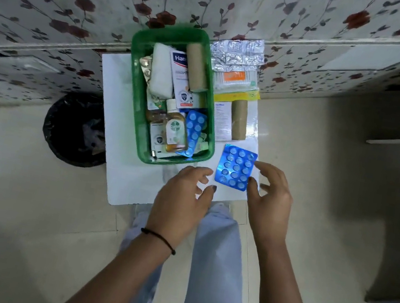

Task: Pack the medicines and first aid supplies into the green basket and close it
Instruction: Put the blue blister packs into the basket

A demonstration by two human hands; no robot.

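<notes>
The green basket (135, 102) stands on a small white table (133, 187). It holds a white gauze roll (161, 72), a plaster box (179, 78), a brown bandage roll (196, 68), an antiseptic bottle (174, 131) and a blue blister pack (194, 129). A second blue blister pack (235, 167) lies on the table to the basket's right. My right hand (271, 204) is spread, with thumb and forefinger tips at that pack's right edge. My left hand (180, 201) hovers open just in front of the basket. No lid is in view.
Right of the basket lie silver tablet strips (237, 53), a cotton bud pack (235, 80), a yellow box (238, 96), a white box (221, 120) and another brown roll (238, 119). A black bin (74, 129) stands left of the table. A flowered wall is behind.
</notes>
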